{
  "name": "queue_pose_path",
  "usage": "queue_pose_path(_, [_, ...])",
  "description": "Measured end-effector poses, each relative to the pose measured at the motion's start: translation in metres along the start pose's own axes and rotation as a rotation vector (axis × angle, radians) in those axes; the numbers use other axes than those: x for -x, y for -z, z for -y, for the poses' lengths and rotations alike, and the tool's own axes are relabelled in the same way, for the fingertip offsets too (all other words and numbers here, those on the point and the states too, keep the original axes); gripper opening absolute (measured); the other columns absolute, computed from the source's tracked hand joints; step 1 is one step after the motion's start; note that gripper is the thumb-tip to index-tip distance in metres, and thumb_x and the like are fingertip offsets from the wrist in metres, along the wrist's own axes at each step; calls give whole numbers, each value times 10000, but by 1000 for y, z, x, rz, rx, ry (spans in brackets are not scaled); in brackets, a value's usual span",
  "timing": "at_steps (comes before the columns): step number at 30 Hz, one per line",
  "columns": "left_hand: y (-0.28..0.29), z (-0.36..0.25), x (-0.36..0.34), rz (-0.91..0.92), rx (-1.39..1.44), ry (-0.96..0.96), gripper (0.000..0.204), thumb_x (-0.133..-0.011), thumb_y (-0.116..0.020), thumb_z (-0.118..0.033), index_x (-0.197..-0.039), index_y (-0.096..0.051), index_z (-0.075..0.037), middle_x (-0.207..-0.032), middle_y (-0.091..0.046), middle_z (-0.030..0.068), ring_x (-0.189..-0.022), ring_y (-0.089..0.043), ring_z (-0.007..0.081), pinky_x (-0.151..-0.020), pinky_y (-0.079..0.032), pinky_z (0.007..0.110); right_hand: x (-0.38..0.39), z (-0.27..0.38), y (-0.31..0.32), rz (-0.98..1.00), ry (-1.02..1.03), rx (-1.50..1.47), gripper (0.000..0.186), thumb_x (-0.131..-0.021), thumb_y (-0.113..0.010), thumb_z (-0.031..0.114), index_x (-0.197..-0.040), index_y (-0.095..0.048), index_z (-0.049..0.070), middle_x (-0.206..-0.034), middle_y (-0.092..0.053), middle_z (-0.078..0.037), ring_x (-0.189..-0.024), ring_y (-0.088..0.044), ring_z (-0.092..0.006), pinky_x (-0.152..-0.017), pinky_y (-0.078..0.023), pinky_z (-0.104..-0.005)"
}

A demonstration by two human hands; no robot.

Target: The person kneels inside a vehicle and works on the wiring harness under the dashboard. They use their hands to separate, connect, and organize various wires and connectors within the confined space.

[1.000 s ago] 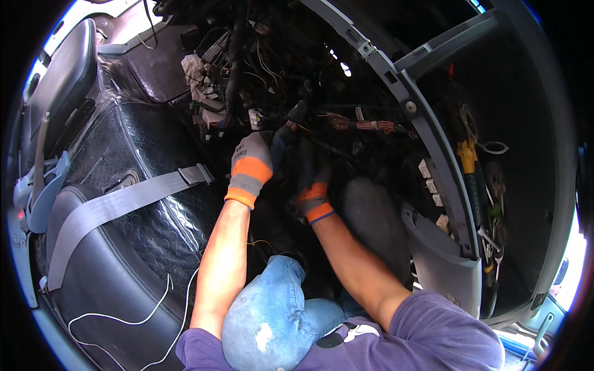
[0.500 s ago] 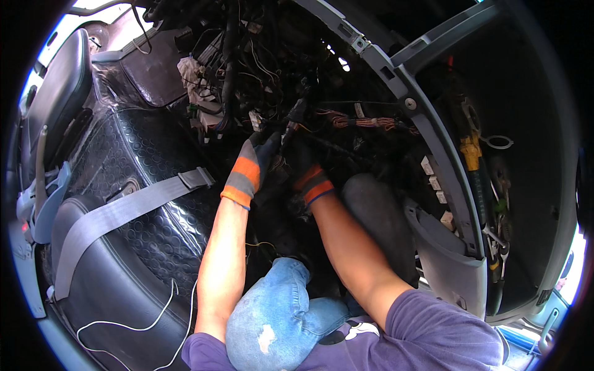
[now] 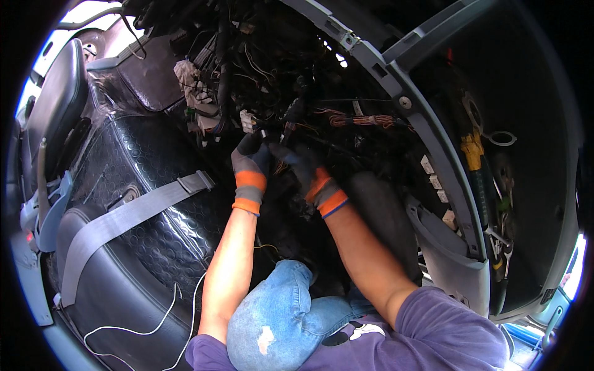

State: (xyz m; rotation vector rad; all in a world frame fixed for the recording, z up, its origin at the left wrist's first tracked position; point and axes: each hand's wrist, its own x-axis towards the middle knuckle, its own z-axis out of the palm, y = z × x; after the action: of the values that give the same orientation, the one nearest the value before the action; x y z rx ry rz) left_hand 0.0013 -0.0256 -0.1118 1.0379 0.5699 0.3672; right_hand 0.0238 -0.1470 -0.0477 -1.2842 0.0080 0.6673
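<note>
Both my hands wear dark work gloves with orange and grey bands, and they meet deep in an opened dashboard. My left hand is closed, its fingertips round a small light-coloured piece whose kind I cannot make out. Just above it hangs a white connector. My right hand reaches across with its fingers bent toward the left fingertips, next to thin yellowish wires. Shadow hides what the right fingers touch. A dark wrapped wire bundle runs down just above the two hands.
Tangled wiring fills the space beyond my hands. An orange-brown cable bundle lies right of them. A grey dashboard frame curves along the right, beside a tray of tools. At left are a black seat and a grey seat belt.
My right hand has come up and left out of the shadow, toward the left fingertips. My left hand has turned slightly, and a small light piece now shows at its fingers.
</note>
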Motion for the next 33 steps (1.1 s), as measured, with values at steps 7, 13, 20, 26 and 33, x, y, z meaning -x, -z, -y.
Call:
queue_pose_path(7, [13, -26, 3, 62, -885, -504, 226, -790, -756, -83, -980, -695, 22, -918, -713, 84, -820, -654, 127, -744, -518, 279, -8, -15, 5, -201, 160, 314, 402, -854, -704, 312, -1135, -646, 30, -1070, -681, -107, -977, -611, -184, -857, -469, -335])
queue_pose_path(13, [11, -41, 2, 17, -889, -734, 258, -750, -776, -95, -997, -722, -48, -889, -687, 90, -801, -668, 163, -727, -521, 288, -4, -17, 5, -264, 204, 557, 432, -864, -675, 359, -1165, -645, 51, -1098, -682, -170, -998, -644, -310, -871, -482, -374])
queue_pose_path(20, [-28, -64, 11, 16, -670, -579, 292, -737, -777, -69, -1022, -722, -44, -999, -657, 96, -857, -664, 186, -760, -523, 289, 0, -10, -2, -261, 136, 608, 482, -862, -659, 402, -1207, -628, 68, -1175, -642, -216, -1112, -597, -387, -917, -476, -397])
queue_pose_path(26, [-46, -62, 18, 189, -669, -690, 296, -777, -761, -76, -1068, -714, -55, -1016, -696, 108, -943, -648, 145, -814, -509, 270, 3, -31, 13, -160, 254, 412, 492, -848, -709, 242, -1273, -573, 36, -1255, -617, -158, -1104, -603, -271, -936, -472, -375])
queue_pose_path(33, [-44, -47, 25, 194, -434, -282, 331, -822, -724, -57, -1150, -680, -42, -1065, -708, 89, -934, -644, 121, -841, -501, 267, 35, 4, 1, -526, 508, 436, 354, -868, -676, 131, -1192, -598, 11, -1137, -644, -156, -1038, -617, -258, -894, -489, -349])
